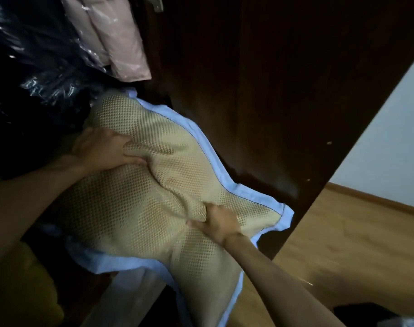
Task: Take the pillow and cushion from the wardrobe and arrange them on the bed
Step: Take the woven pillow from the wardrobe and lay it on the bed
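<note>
A beige mesh-textured pillow (154,185) with a light blue border fills the middle of the view, half out of the dark wardrobe (272,90). My left hand (102,148) pinches the fabric at its upper left side. My right hand (215,220) grips a fold near its lower right. The fabric bunches into creases between the two hands. The pillow's lower edge hangs toward the floor. No separate cushion can be made out, and the bed is out of view.
Clothes in plastic covers hang at the upper left: dark ones (36,67) and a pink one (116,38). The dark wardrobe door (319,114) stands on the right. Beyond it lie wooden floor (342,244) and a pale wall (390,138). A yellow item (24,291) sits lower left.
</note>
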Demonstrator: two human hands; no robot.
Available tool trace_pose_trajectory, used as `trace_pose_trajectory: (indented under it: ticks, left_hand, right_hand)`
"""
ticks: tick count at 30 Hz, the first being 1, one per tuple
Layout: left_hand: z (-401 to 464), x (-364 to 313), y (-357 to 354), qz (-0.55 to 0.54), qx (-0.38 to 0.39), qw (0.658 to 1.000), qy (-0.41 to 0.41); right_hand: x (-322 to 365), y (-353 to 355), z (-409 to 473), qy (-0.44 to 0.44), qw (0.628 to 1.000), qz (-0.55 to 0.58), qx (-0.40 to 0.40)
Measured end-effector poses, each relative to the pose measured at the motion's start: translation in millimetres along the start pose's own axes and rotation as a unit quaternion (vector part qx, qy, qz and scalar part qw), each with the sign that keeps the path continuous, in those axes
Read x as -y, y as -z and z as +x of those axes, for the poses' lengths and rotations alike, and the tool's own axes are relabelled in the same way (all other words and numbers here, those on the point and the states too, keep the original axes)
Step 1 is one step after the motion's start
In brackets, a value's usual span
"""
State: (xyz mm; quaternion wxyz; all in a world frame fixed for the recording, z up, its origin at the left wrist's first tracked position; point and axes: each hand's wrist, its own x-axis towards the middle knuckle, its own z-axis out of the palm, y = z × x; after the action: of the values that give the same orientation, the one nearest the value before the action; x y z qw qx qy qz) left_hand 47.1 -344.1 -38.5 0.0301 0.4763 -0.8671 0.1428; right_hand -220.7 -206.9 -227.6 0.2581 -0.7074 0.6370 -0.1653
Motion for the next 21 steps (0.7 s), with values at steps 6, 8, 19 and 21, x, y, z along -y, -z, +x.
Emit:
trace_pose_trajectory:
  ticks: [6, 8, 19, 21]
  left_hand:
    - [15.2, -124.8, 38.7, 0.015, 0.047, 0.999, -0.010]
    - [19.5, -171.1, 45.0, 0.023, 0.059, 0.998, -0.024]
    - [62.4, -454.4, 102.8, -0.087, 0.033, 0.981, -0.172]
    - [71.3, -489.4, 111.7, -0.108, 0.042, 0.978, -0.176]
  right_hand:
    - [-82.8, 92.5, -79.8, 0.008, 0.998, -0.039, -0.045]
    - [-113.0, 126.8, -113.1, -0.005, 0.999, -0.029, -0.033]
    - [-254.7, 312.7, -319.2, -0.172, 0.966, -0.191, -0.038]
    - [-267.0, 338.9, -349.3, -0.209, 0.951, -0.224, -0.048]
